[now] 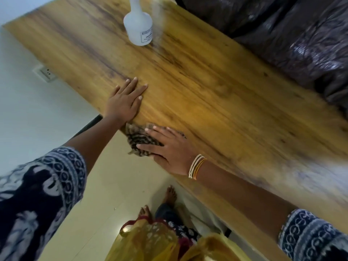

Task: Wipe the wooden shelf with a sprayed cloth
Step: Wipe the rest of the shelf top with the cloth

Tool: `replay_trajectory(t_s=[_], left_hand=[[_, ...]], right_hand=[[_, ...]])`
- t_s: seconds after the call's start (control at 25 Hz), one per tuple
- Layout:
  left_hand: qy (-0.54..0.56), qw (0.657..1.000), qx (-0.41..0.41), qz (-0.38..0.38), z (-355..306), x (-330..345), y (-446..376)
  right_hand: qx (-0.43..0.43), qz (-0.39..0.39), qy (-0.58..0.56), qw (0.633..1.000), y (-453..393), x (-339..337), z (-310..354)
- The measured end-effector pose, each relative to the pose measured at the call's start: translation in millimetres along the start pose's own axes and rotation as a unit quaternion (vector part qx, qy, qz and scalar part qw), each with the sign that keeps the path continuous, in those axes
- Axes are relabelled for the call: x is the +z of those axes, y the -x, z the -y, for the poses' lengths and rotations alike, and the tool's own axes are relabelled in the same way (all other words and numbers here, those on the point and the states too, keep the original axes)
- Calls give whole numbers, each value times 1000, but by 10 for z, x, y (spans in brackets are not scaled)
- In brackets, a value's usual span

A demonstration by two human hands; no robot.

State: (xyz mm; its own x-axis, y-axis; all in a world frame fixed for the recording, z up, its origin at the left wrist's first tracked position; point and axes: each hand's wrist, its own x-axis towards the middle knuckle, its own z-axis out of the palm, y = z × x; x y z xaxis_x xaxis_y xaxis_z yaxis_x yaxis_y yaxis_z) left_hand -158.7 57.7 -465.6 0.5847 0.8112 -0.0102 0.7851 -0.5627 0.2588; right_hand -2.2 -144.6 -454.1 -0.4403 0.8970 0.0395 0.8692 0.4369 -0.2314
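The wooden shelf (pixel 197 87) is a long yellow-brown board with dark grain, running from upper left to lower right. My right hand (pixel 169 149) lies flat on a dark striped cloth (pixel 137 137) at the shelf's near edge; the cloth partly hangs over that edge. My left hand (pixel 125 101) rests flat on the wood just beyond it, fingers spread, holding nothing. A translucent white spray bottle (pixel 138 25) stands upright on the shelf further away, apart from both hands.
Dark crinkled plastic sheeting (pixel 291 38) covers something along the shelf's far side. A white wall with a socket (pixel 46 72) is on the left. Below the shelf are a pale tiled floor (pixel 105 194) and my bare feet (pixel 169 194).
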Motion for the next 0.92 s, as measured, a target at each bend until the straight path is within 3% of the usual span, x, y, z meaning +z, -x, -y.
replay_trajectory(t_s=[0.12, 0.2, 0.24, 0.32, 0.36, 0.4, 0.44, 0.52, 0.64, 0.72, 0.84, 0.92], left_hand=[[2, 1000, 9, -4, -10, 3, 11], [-2, 1000, 7, -5, -15, 4, 14], [-3, 1000, 5, -5, -9, 7, 18], [-1, 1000, 3, -9, 5, 18, 20], [1, 1000, 4, -12, -2, 18, 18], [3, 1000, 6, -14, -12, 11, 14], [4, 1000, 5, -14, -13, 7, 16], [5, 1000, 3, -12, 4, 3, 10], [-2, 1000, 4, -6, -1, 19, 6], [0, 1000, 2, -11, -14, 15, 1], [20, 1000, 6, -8, 1, 4, -36], [47, 999, 13, -18, -72, -16, -84]], right_hand=[[59, -31, 39, 997, -39, -194, -953], [199, -86, 54, 975, 6, -348, -1723], [294, -111, 42, 948, 72, -408, -2034], [502, -156, 24, 850, 104, -491, -2341], [565, -166, 36, 807, 46, -497, -2309], [578, -164, 43, 798, -34, -491, -2155], [543, -160, 41, 823, -107, -462, -1919], [392, -140, 32, 909, -199, -303, -1311], [183, -85, 17, 979, -110, -30, -260], [77, -20, -4, 997, 26, 22, 59], [-54, 30, 1, 998, 95, -119, -378], [-14, 19, 2, 1000, -17, -246, -996]])
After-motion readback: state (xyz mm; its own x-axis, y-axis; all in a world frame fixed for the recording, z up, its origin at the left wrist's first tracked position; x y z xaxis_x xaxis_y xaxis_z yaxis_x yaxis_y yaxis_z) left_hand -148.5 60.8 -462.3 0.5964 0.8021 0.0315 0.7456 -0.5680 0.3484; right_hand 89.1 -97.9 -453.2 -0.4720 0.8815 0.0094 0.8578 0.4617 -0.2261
